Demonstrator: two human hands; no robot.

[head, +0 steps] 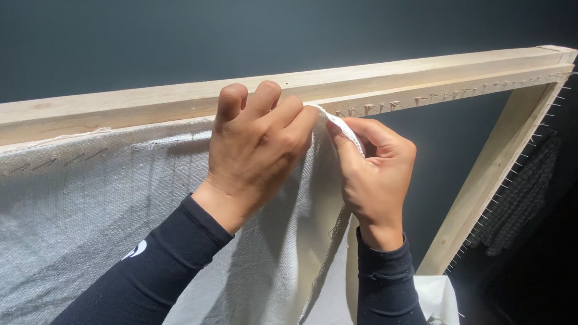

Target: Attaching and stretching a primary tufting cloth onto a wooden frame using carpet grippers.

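A pale wooden frame stands upright before a dark wall, with rows of small nails along its top bar and right post. White woven cloth hangs from the top bar on the left, hooked onto the nails. My left hand presses the cloth's upper edge against the top bar, fingers curled over it. Just right of it, my right hand pinches the same cloth edge between thumb and fingers near the bar. Below my hands the loose cloth hangs in folds. Both arms wear black sleeves.
The right part of the top bar shows bare nails with no cloth on them. A dark knitted piece hangs behind the frame's right post. A white cloth corner droops near the post's lower end.
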